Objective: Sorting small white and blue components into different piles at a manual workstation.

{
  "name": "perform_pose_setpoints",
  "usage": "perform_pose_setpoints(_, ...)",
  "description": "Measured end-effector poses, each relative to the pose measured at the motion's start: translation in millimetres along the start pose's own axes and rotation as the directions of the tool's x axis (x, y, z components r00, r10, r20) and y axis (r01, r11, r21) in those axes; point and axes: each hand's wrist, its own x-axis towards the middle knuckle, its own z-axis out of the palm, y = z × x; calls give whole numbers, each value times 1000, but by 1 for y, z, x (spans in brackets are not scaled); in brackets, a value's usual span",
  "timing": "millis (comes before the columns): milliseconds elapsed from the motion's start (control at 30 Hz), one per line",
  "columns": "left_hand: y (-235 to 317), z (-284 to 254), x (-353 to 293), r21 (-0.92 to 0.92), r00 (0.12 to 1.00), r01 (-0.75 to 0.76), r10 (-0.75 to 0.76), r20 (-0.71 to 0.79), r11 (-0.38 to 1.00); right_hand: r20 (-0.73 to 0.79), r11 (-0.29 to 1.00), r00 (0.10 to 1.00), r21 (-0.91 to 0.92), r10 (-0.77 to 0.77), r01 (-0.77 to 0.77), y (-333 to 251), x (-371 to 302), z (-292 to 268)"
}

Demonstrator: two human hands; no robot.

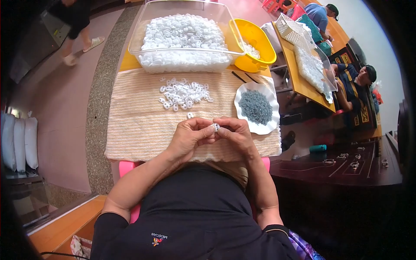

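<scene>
Between my two hands, close to the front of the cloth, is a small white plastic piece with openings in it. My left hand pinches it from the left with thumb and finger. From the other side my right hand closes on the same piece. One loose white piece lies just beyond my left fingers. Farther off, a pile of white plastic pieces spreads over the striped cloth. At right, a white wavy-edged plate holds a heap of small grey-blue parts.
Behind the pile stands a clear plastic tub full of white pieces. A yellow basin sits beside it, near two thin black sticks. People work at another table at right. Someone walks at upper left, and white sacks stand at left.
</scene>
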Motion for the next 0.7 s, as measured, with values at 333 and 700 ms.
perform_pose_setpoints(333, 0, -4, 1, 55, 998, 39, -41, 53, 998, 54, 1000, 998, 26, -15, 14, 8, -3, -7)
perform_pose_setpoints(700, 4, -5, 3, 113, 996, 44, -53, 77, 993, 57, 998, 998, 50, 38, -41, 1, 0, -4)
